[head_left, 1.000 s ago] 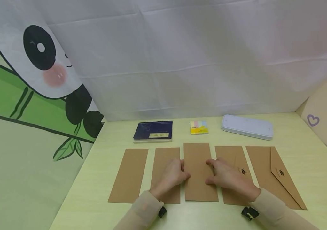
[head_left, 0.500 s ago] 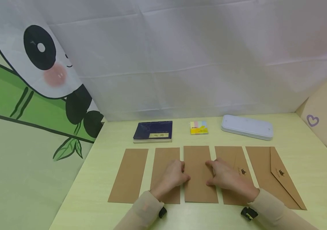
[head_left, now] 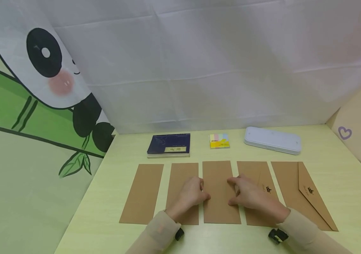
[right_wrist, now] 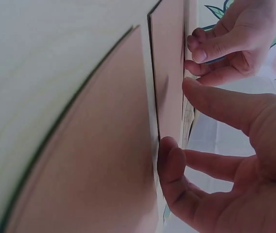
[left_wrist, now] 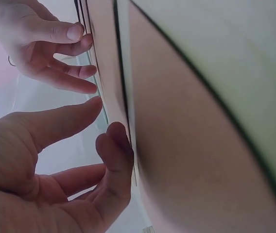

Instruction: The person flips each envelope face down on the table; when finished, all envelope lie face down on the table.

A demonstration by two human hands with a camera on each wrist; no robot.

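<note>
Brown paper envelopes lie flat side by side in the head view. My left hand [head_left: 188,195] is over the envelope second from left [head_left: 181,169], its thumb tip overlapping the left edge of the middle envelope [head_left: 218,208]. My right hand [head_left: 251,194] is at that envelope's right edge, index finger and thumb tips over it and apart. Beneath this hand lies another envelope [head_left: 253,167] with a small crown print. In the left wrist view the left thumb [left_wrist: 70,124] and bent fingers [left_wrist: 116,170] pinch nothing; the right wrist view shows the right fingers [right_wrist: 174,170] likewise curved with a gap to the thumb.
At the left end lies a plain envelope [head_left: 142,194]; at the right end, one with a slanted flap [head_left: 289,183]. Behind the row are a dark blue book [head_left: 169,143], a sticky-note pack [head_left: 219,141] and a pale tin case [head_left: 272,140]. A white cloth [head_left: 199,70] hangs behind the table.
The middle envelope has moved slightly toward the person, its far edge now level with its neighbours. Both hands stay almost in place at its sides.
</note>
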